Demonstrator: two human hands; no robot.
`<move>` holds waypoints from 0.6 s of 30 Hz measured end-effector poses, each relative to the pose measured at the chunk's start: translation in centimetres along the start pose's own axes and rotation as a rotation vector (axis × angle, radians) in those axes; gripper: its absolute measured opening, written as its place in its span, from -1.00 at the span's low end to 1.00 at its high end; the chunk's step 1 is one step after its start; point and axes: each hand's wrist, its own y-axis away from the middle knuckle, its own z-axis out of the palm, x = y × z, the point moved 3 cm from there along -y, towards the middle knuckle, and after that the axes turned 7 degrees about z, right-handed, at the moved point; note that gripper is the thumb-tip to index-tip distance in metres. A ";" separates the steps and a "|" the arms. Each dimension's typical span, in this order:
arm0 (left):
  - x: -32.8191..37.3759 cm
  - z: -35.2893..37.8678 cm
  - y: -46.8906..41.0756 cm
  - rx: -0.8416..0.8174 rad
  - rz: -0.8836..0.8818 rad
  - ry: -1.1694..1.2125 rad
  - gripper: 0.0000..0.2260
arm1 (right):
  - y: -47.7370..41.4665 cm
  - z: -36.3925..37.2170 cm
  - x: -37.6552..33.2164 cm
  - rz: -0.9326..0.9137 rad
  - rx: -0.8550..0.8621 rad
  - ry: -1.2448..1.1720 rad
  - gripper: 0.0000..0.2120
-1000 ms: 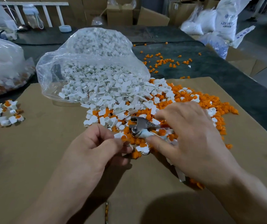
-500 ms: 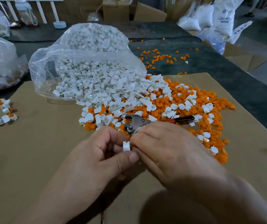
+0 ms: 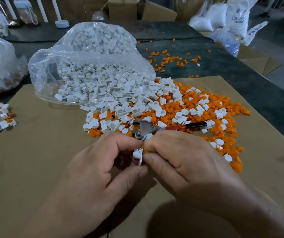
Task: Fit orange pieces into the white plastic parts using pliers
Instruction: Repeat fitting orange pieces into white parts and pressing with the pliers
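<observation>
White part (image 3: 137, 156) | in grip btwn L hand (image 3: 100, 172), R hand (image 3: 189, 162) | pliers (image 3: 143, 129) beyond

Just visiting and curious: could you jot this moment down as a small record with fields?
Left hand: pinches small white plastic part
Right hand: pinches the same part
Metal pliers with red-and-black handle: lying on the pile behind the hands
Pile of white parts and orange pieces: loose on brown cardboard sheet
Clear plastic bag: spilling white parts

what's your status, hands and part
Left hand and right hand both pinch one white part. Pliers lie on the pile behind the hands. Nothing blocking.
</observation>
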 end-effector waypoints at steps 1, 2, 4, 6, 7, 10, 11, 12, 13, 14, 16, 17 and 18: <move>0.0 0.0 0.0 -0.005 0.008 -0.011 -0.74 | 0.0 0.0 0.0 -0.006 0.009 -0.004 -0.80; -0.1 0.0 -0.1 -0.005 0.011 -0.017 -0.74 | 0.0 0.0 0.0 -0.010 0.016 -0.004 -0.80; -0.3 0.0 -0.1 0.008 0.006 -0.013 -0.74 | 0.0 0.1 0.1 -0.024 0.039 0.008 -0.81; -0.3 0.0 -0.1 0.029 0.013 0.023 -0.77 | 0.1 0.1 0.1 -0.042 0.082 0.014 -0.83; -0.3 0.2 -0.1 0.043 0.017 0.052 -0.76 | 0.2 0.1 0.1 -0.051 0.106 0.014 -0.84; -0.5 0.3 0.0 0.092 0.001 0.122 -0.70 | 0.3 0.2 0.0 -0.081 0.159 0.023 -0.86; -0.9 0.4 0.3 0.105 -0.021 0.130 -0.73 | 0.3 0.2 0.0 -0.085 0.165 0.027 -0.87; -1.3 0.4 0.4 0.116 -0.060 0.141 -0.74 | 0.3 0.2 0.0 -0.082 0.164 0.024 -0.87; -1.6 0.4 0.6 0.129 -0.097 0.146 -0.71 | 0.3 0.2 0.1 -0.071 0.158 0.012 -0.88; -1.9 0.4 0.7 0.137 -0.127 0.153 -0.68 | 0.3 0.1 0.1 -0.049 0.152 -0.004 -0.88; -2.3 0.4 0.8 0.175 -0.204 0.231 -0.61 | 0.3 -0.1 0.1 0.023 0.162 -0.018 -0.89; -2.5 0.3 0.7 0.218 -0.269 0.319 -0.57 | 0.5 -0.2 0.1 0.071 0.170 -0.005 -0.88; -3.0 0.1 0.6 0.278 -0.345 0.430 -0.56 | 0.6 -0.3 0.2 0.120 0.168 0.017 -0.85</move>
